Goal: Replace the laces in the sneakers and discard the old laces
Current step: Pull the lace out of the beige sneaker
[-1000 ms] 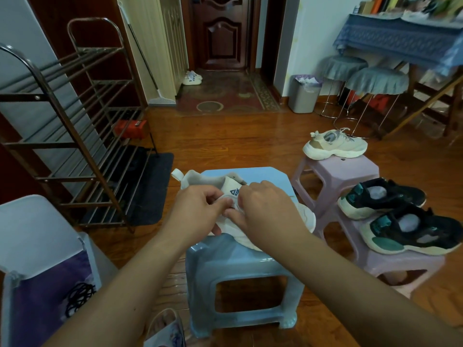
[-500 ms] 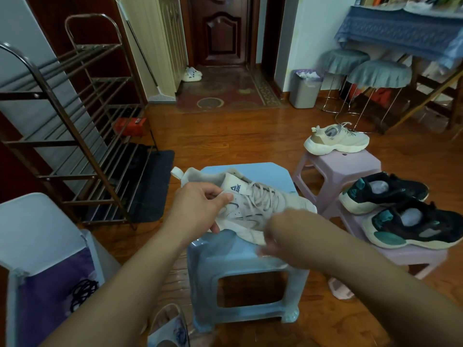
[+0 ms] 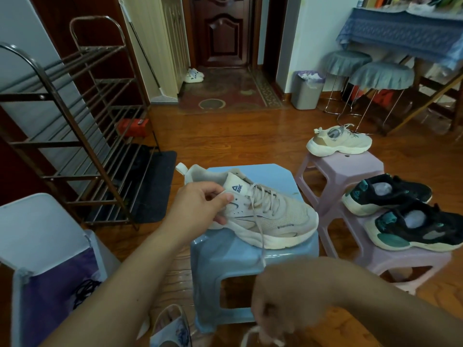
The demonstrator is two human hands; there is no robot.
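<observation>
Nearest the camera, below the blue stool (image 3: pixel 250 256), the right hand (image 3: pixel 278 314) is clenched around the loose end of the lace (image 3: pixel 259 229), which runs taut up to the beige sneaker's (image 3: pixel 270 219) eyelets. The lace looks thin, limp and light; it probably slides best when pulled close to each eyelet. On the stool top, the left hand (image 3: pixel 200 206) grasps the sneaker at its collar, beside the tongue. The shoe seems light, padded above with a firm sole, so it may skid; its toe sits at the stool's right edge. Beyond the stool lies open wooden floor (image 3: pixel 225 141), and far behind it a bin (image 3: pixel 307 92) for old laces.
</observation>
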